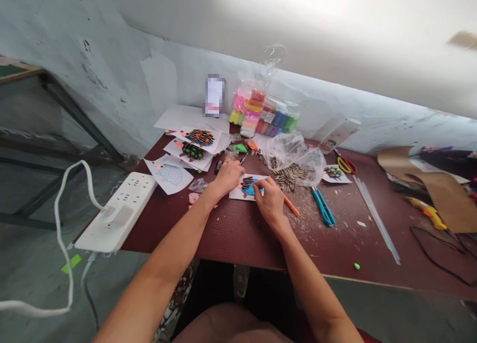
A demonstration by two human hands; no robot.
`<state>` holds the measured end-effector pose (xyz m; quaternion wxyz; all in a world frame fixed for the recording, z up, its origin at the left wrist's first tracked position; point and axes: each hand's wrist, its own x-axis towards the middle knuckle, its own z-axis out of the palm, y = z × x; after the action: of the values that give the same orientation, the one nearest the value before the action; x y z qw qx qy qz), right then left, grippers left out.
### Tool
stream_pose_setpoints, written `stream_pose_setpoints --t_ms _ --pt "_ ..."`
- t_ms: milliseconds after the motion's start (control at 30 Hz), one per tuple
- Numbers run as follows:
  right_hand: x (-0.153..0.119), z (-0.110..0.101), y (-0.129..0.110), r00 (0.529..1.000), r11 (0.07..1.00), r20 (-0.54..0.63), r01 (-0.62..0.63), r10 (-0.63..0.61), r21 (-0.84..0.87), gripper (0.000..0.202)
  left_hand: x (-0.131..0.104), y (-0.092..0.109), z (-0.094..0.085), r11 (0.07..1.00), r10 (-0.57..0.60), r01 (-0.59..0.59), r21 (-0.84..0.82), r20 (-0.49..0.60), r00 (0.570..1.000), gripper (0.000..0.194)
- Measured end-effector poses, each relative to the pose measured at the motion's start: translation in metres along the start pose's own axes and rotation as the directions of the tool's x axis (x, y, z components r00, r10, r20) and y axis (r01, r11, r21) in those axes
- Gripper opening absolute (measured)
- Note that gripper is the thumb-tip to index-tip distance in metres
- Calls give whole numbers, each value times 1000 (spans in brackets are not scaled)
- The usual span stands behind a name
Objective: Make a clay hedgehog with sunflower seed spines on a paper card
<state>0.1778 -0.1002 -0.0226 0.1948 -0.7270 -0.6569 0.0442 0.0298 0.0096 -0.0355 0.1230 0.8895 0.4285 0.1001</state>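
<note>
While the hedgehog card (249, 186) lies flat on the bench (238, 234), the left hand (228, 176) presses its edge to steady it; the right hand (270, 199), grip pinched narrow, sets a sunflower seed on the blue clay, the seed pile (288, 176) just beside.

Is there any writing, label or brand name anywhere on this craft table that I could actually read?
None can be read.
Card against the wall: blurred out, unreadable.
Clay packs in the clear bag: any labels are too small to read.
Hedgehog picture under both hands: no lettering shows.
Power strip: no legible marking.
</note>
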Motion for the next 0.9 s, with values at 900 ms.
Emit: stream_pose_setpoints --t_ms 900 --pt "49 -17 52 986 970 73 -133 150 -203 27 1 -1 2 1000 10 -10 16 0 1000 35"
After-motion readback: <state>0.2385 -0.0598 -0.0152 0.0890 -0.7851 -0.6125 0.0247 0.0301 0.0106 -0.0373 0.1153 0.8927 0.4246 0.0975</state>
